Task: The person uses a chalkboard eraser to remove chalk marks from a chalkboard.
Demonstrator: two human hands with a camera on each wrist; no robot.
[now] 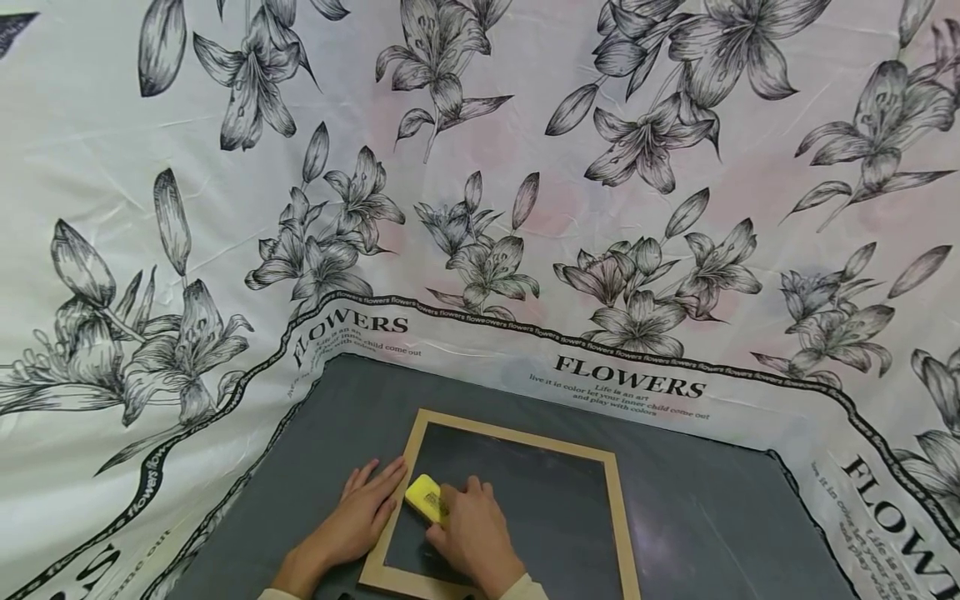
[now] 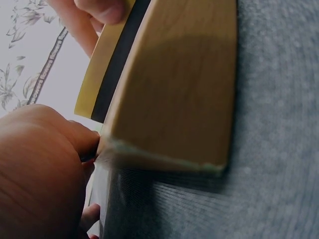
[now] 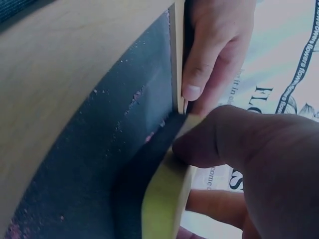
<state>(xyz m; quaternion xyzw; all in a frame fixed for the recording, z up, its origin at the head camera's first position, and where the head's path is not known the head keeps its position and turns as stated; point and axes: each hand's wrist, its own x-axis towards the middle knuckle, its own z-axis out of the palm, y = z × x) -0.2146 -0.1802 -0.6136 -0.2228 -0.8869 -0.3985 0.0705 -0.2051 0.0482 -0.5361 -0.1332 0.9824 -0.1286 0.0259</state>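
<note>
A small chalkboard (image 1: 540, 500) with a light wooden frame (image 1: 517, 431) lies on the grey table surface. My right hand (image 1: 478, 529) grips a yellow board eraser (image 1: 424, 493) near the board's left side. Its dark felt face is turned to the writing surface in the right wrist view, where pinkish chalk dust (image 3: 137, 94) speckles the board. At the frame's left edge rests my left hand (image 1: 360, 518), fingers extended and thumb against the wood. The left wrist view shows the frame's side (image 2: 174, 99) close up, with the eraser (image 2: 94, 84) beyond it.
Grey cloth (image 1: 720, 517) surrounds the chalkboard, with faint pale smudges on its right. Behind and at both sides rises a white sheet (image 1: 525, 142) printed with black lilies and lettering.
</note>
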